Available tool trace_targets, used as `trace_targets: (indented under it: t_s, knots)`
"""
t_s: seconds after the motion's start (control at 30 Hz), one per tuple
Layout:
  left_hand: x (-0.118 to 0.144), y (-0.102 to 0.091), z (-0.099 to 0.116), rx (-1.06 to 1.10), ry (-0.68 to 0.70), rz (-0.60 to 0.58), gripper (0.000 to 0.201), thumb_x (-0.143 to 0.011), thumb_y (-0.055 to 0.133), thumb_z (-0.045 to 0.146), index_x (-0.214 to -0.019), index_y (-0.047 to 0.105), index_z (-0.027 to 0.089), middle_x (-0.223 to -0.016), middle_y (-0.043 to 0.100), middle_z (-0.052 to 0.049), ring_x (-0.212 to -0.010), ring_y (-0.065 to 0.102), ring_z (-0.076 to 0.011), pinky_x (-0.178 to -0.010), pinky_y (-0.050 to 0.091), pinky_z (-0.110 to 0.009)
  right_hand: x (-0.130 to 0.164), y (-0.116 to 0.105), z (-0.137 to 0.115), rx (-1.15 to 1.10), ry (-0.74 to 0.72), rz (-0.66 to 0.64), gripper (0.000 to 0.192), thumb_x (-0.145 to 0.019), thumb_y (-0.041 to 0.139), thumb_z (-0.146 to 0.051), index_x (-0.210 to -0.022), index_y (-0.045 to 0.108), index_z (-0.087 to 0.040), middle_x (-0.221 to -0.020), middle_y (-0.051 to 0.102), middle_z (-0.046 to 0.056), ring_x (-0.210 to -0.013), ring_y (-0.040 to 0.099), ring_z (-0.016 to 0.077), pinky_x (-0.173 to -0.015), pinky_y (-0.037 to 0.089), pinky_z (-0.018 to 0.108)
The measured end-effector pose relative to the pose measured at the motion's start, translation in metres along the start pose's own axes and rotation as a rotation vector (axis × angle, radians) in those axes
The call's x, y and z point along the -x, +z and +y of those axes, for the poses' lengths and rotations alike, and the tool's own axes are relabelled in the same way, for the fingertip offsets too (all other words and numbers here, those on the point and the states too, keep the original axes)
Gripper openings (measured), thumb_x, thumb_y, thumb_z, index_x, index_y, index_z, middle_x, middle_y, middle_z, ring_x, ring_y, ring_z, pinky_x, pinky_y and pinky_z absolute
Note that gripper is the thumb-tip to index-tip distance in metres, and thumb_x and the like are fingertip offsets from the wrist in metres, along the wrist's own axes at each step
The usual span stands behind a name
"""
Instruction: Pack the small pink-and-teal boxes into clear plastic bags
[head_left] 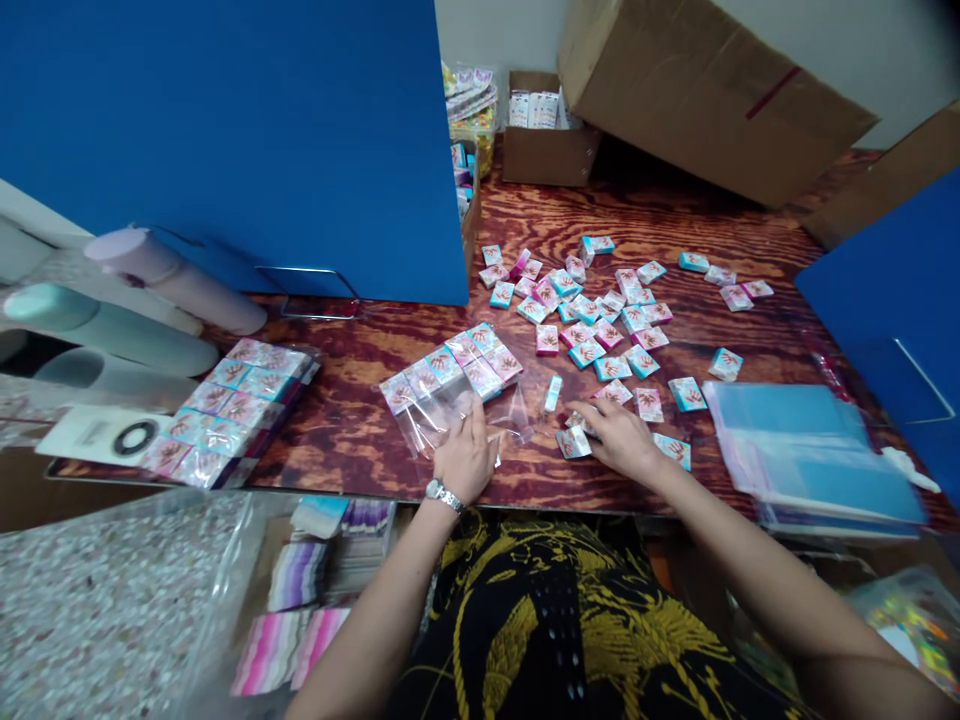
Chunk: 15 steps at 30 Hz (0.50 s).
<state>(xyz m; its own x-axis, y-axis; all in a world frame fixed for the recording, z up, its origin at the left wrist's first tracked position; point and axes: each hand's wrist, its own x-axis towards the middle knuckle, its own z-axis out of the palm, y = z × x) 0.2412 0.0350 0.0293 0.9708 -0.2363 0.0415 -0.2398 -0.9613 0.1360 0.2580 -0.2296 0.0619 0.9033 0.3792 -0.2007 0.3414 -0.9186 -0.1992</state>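
Clear bag [450, 395] mouth hidden under left hand [466, 455].

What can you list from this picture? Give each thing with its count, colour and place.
clear bag: one, part-filled with small packets, table centre, under the left hand
loose packets: many, pink and teal, scattered mid-table
filled bags: a stack, pink and teal, table left
empty bags: a pile, clear over blue, table right
blue panel: one, standing at back left
cardboard boxes: several, brown, back of the table
table: one, dark red-brown wood grain
left hand: flat on the clear bag, watch at wrist
right hand: fingers on loose packets near the front edge
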Motion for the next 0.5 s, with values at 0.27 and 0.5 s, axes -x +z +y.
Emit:
trace_targets:
  t_s: [0.27,0.5]
  knots:
    - [0.002,-0.007,-0.009,0.107,0.042,0.01,0.073,-0.093,0.04,0.036,-0.148,0.007,0.001,-0.128,0.056,-0.023,-0.111,0.058,-0.0267,-0.089,0.049,-0.035,0.015,0.005,0.009,-0.118,-0.084,0.05,0.065,-0.081,0.056,-0.021,-0.142,0.035,-0.024,-0.132,0.052,0.012,-0.12,0.051,0.0299,-0.09,0.05,0.043]
    - [0.008,-0.011,-0.011,0.134,0.123,0.13,0.067,-0.094,0.039,0.035,-0.148,0.015,0.003,-0.133,0.052,-0.024,-0.12,0.054,-0.0294,-0.098,0.046,-0.041,0.05,0.007,0.029,-0.235,-0.187,0.158,0.07,-0.089,0.054,-0.032,-0.15,0.019,-0.029,-0.145,0.036,0.011,-0.132,0.039,0.0271,-0.105,0.041,0.045]
